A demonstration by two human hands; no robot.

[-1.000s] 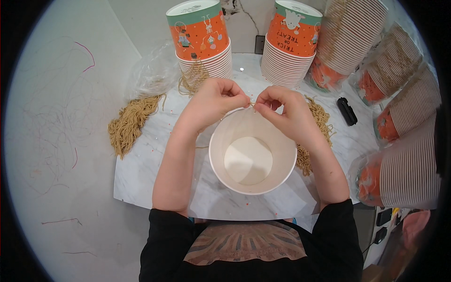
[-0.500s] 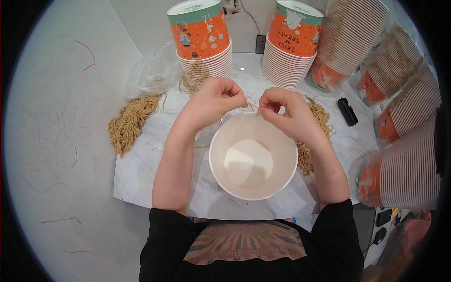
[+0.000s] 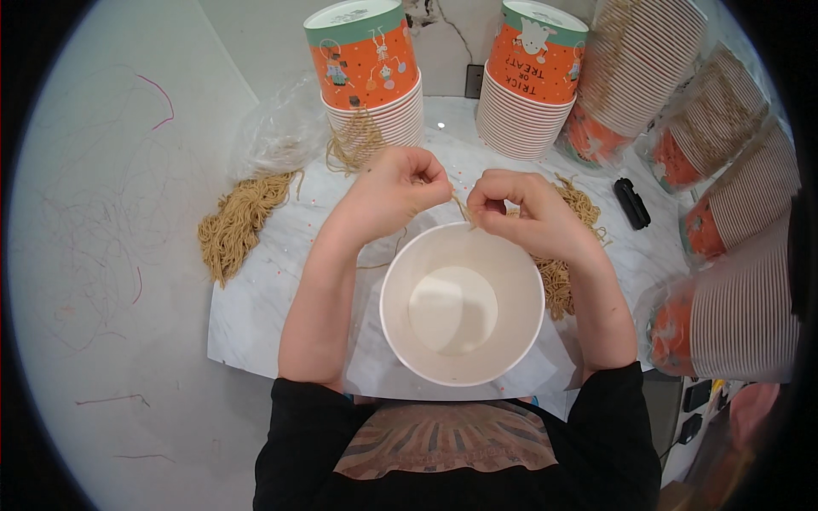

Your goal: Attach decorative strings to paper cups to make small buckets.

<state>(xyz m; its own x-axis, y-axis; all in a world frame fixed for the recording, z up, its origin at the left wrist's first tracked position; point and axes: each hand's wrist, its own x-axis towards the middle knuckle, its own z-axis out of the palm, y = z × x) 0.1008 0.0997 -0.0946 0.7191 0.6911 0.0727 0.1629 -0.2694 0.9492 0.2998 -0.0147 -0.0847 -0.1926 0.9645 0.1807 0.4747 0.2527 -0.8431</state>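
A white paper bucket [image 3: 521, 319] stands before me with its mouth up, and I look straight into it. At its far rim, my left hand [image 3: 394, 198] pinches a tan cord [image 3: 461, 208] between thumb and fingertips. The cord spans a short gap to my right hand [image 3: 530, 217], whose closed fingers grip it just above the rim. Where it meets the bucket wall I cannot make out. A bundle of tan cords [image 3: 557, 277] lies beyond the bucket, partly behind my right forearm.
Another cord bundle [image 3: 242, 223] lies at the left beside a clear plastic bag [image 3: 281, 132]. Two stacks of orange and green buckets [image 3: 362, 55] stand at the back, loose cords against the left one. Bagged bucket stacks [image 3: 737, 307] line the right, near a black object [image 3: 630, 203].
The bucket has shifted a little toward me. Both hands have come slightly nearer and lower, still pinching the cord, which now slants down toward my right fingers.
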